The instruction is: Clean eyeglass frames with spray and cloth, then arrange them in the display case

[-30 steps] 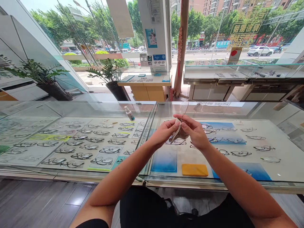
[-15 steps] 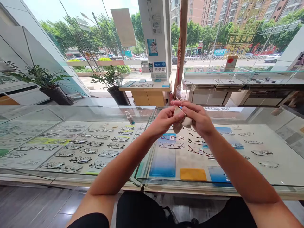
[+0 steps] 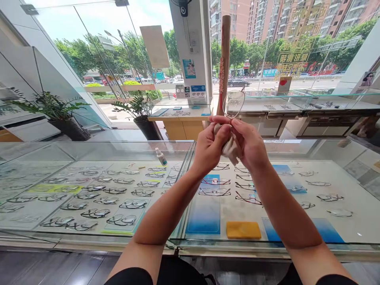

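Note:
Both hands are raised together above the glass display case. My left hand is closed on a light grey cloth, its thumb pressed on the bunched fabric. My right hand pinches the thin-rimmed glasses near their lower part, with the cloth hanging between the palms. One round lens stands upright above the fingertips. The rest of the frame is hidden by fingers and cloth.
A yellow case lies at the front of the glass display case. A small spray bottle stands further left. Rows of glasses lie under the glass. Potted plants and a wooden cabinet stand beyond.
The glasses have turned so one lens faces more toward the camera. Both hands have risen slightly in view with the cloth, and the view has tilted up a little.

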The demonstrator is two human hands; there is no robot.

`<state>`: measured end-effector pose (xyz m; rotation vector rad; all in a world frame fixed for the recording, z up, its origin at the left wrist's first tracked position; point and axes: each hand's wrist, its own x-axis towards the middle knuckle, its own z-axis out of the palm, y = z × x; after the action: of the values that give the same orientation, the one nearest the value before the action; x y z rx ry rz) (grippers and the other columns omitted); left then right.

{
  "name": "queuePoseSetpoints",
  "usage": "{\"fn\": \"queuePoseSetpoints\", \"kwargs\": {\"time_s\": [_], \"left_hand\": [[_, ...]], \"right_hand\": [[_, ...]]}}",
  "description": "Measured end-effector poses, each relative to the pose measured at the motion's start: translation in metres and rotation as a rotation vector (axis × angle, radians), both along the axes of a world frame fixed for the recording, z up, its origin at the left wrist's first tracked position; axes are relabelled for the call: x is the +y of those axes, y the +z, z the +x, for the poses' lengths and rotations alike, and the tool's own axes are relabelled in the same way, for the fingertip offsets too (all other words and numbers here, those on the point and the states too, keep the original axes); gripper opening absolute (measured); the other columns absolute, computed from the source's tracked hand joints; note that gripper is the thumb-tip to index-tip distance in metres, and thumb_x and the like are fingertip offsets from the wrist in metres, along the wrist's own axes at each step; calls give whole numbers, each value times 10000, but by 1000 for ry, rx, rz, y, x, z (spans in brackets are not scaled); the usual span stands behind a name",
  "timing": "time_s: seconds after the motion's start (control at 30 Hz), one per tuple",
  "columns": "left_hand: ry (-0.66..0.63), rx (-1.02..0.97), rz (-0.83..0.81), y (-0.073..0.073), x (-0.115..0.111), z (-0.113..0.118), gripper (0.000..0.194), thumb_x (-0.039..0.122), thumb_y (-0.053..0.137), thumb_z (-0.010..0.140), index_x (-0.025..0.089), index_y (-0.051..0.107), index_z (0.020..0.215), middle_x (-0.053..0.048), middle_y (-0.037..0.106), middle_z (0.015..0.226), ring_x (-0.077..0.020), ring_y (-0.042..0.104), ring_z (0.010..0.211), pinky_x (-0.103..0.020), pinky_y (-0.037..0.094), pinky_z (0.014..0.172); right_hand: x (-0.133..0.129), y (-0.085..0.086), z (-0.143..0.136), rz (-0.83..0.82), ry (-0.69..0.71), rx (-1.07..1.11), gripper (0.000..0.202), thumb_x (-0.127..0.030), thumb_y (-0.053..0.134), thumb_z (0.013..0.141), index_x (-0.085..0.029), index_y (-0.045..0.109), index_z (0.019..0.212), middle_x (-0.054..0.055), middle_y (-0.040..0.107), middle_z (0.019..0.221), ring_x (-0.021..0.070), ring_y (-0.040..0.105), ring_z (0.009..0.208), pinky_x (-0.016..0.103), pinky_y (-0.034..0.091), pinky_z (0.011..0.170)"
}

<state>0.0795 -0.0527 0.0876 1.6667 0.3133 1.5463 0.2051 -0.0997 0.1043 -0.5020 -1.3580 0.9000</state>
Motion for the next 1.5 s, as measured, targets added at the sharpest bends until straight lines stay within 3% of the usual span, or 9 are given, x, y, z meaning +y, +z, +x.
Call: {"fn": "queuePoseSetpoints", "kwargs": {"time_s": [0.23, 0.4, 0.7, 0.93, 1.13, 1.33, 1.4, 1.5], "left_hand": [[-177, 195, -30, 12, 1, -22, 519, 699, 815, 968, 196, 751, 858, -39, 631, 829, -155, 534, 756, -320, 494, 688], [-280, 328, -73, 13, -2, -41, 478, 655, 839, 965, 187, 758, 909, -66, 657, 895, -176, 584, 805, -321, 523, 715], [-72, 227, 14, 3, -3, -24, 340, 527, 901, 935, 209, 810, 1014, -59, 699, 909, -173, 586, 796, -321, 485, 689], [131, 131, 95, -9, 4, -15, 464, 632, 749, 1042, 206, 714, 863, -8, 583, 739, -140, 477, 690, -322, 403, 641], [25, 251, 139, -4, 15, -24, 620, 773, 636, 1052, 208, 606, 799, -9, 531, 737, -146, 439, 693, -323, 387, 622], [-206, 385, 114, 2, 17, -34, 474, 663, 733, 1039, 192, 707, 1089, -50, 659, 908, -174, 581, 809, -333, 517, 738], [-192, 384, 113, -1, 17, -32, 465, 639, 760, 1026, 186, 714, 1118, -55, 674, 920, -171, 589, 808, -320, 509, 718], [-54, 335, 137, -5, 16, -27, 457, 640, 762, 1024, 189, 698, 985, -27, 635, 826, -144, 530, 722, -295, 440, 629]], "right_hand": [[2, 0, 8, -12, -17, -42, 327, -571, 725, 1036, -320, 915, 1123, 52, 846, 1251, 301, 741, 1328, 517, 601, 1205], [7, -1, 11, -25, 30, -7, 296, -564, 769, 1011, -318, 918, 1080, 46, 862, 1225, 289, 783, 1216, 538, 614, 1192], [13, -9, 2, -39, 56, 72, 283, -574, 802, 1001, -326, 903, 1092, 37, 852, 1341, 300, 757, 1354, 567, 574, 1278], [13, -8, -5, -24, 101, 89, 230, -537, 800, 1007, -338, 911, 1040, 16, 862, 1310, 271, 753, 1364, 503, 548, 1298], [17, -8, 1, 19, 96, 71, 221, -507, 784, 1027, -334, 919, 1014, 23, 871, 1248, 262, 775, 1276, 484, 555, 1275], [19, -7, 9, -8, 60, 55, 249, -566, 818, 996, -334, 906, 975, 30, 875, 1215, 291, 771, 1304, 533, 562, 1267], [19, -7, 8, -19, 72, 62, 263, -579, 822, 990, -329, 903, 979, 35, 872, 1231, 294, 769, 1310, 543, 556, 1276], [20, -8, 5, -24, 88, 81, 276, -591, 835, 973, -322, 896, 983, 38, 868, 1247, 292, 758, 1337, 538, 542, 1295]]}}
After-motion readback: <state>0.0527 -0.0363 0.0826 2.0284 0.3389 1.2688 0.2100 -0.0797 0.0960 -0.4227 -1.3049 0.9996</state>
